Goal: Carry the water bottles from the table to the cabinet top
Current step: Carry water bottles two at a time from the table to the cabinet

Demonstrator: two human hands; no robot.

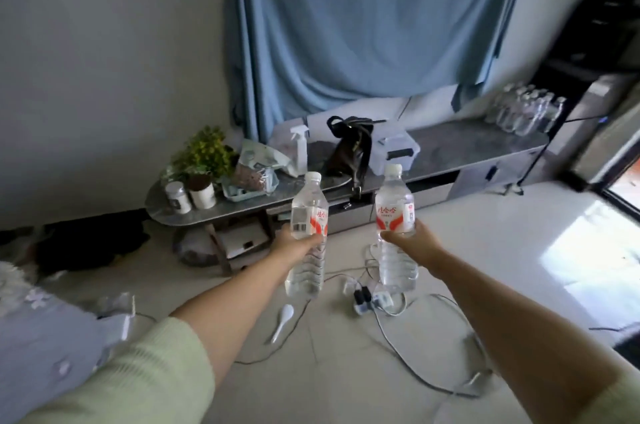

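A long grey cabinet top (460, 143) runs along the far wall, with what looks like a cluster of clear bottles (526, 112) at its right end, though that corner is blurred. The left hand (294, 243) grips one water bottle (308, 215) upright and the right hand (412, 240) grips another water bottle (394, 209), both raised above the floor (485, 250) and well short of the cabinet.

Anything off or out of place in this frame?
Bottles are fine: left hand and right hand each grip an upright capped bottle. The floor is the odd part: a white spoon lies on the tiles, beside loose cables and a power strip in the walking path, a likely trip risk.
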